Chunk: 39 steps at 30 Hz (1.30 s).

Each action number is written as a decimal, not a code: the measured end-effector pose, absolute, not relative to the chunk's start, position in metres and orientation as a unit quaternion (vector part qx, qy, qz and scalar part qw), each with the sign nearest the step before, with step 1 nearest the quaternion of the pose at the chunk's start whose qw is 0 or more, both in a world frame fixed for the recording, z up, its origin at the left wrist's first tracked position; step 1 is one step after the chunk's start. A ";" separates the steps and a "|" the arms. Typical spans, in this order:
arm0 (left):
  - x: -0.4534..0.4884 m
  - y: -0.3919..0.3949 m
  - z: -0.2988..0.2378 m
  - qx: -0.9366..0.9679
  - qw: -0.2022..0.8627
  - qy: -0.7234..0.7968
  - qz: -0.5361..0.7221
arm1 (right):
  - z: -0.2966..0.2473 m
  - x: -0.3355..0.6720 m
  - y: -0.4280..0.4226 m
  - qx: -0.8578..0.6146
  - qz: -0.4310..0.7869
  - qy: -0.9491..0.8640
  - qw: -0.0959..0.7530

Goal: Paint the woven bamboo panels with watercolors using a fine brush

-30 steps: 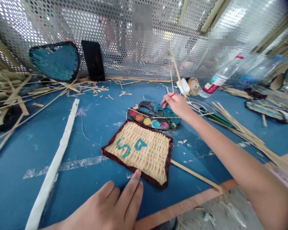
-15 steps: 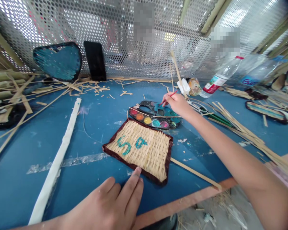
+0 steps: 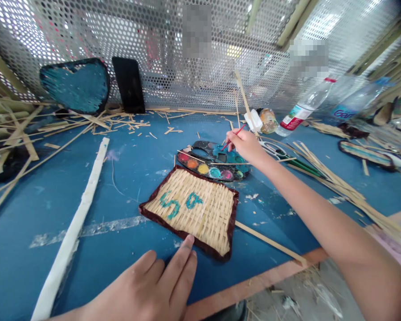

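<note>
My right hand (image 3: 237,141) pinches a thin red paintbrush (image 3: 233,136), its tip down in the teal paint of a black palette (image 3: 217,175). Round wells of red, orange, yellow, turquoise and pink paint line the palette's near side. In front of it lies a woven bamboo mat (image 3: 209,214) with a dark brown border, bearing teal painted marks like an "S" and an "a". My left hand (image 3: 153,281) rests at the mat's near edge, index fingertip touching the border. Its first fingers are stretched out and it grasps nothing.
A white strip (image 3: 78,218) runs along the left of the blue table. Behind stand a heart-shaped blue piece (image 3: 75,87) and a black phone (image 3: 128,84). Scissors (image 3: 272,149), a red-capped bottle (image 3: 304,109) and bamboo strips (image 3: 341,180) lie or stand to the right.
The whole view has shifted slightly, so things appear a little further left. My right hand stays over the palette with the brush, and my left fingertip stays on the mat's border.
</note>
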<state>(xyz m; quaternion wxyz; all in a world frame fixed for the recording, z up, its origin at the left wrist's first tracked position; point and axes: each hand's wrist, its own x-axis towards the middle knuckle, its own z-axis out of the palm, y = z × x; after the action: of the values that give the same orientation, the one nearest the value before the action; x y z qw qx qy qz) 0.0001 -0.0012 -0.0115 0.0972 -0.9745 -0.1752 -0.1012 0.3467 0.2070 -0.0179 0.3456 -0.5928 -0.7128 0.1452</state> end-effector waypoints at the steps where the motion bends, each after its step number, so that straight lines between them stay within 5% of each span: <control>1: 0.000 -0.001 -0.012 -0.975 0.098 -0.176 -0.099 | -0.018 0.345 0.208 -0.593 0.134 -0.714 0.347; 14: 0.000 0.000 -0.012 -0.976 0.104 -0.168 -0.088 | -0.022 0.350 0.211 -0.603 0.187 -0.678 0.377; 28: 0.004 0.005 -0.001 -0.972 0.022 -0.192 -0.136 | -0.016 0.339 0.206 -0.609 0.113 -0.707 0.342; 39: 0.007 0.008 0.002 -0.978 0.032 -0.188 -0.089 | -0.014 0.356 0.196 -0.587 0.227 -0.601 0.493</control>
<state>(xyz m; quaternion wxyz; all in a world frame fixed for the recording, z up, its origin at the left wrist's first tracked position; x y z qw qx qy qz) 0.0071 0.0081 0.0021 0.0323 -0.9777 -0.1876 -0.0891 0.3558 0.1964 -0.0137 0.4931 -0.5867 -0.6008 0.2274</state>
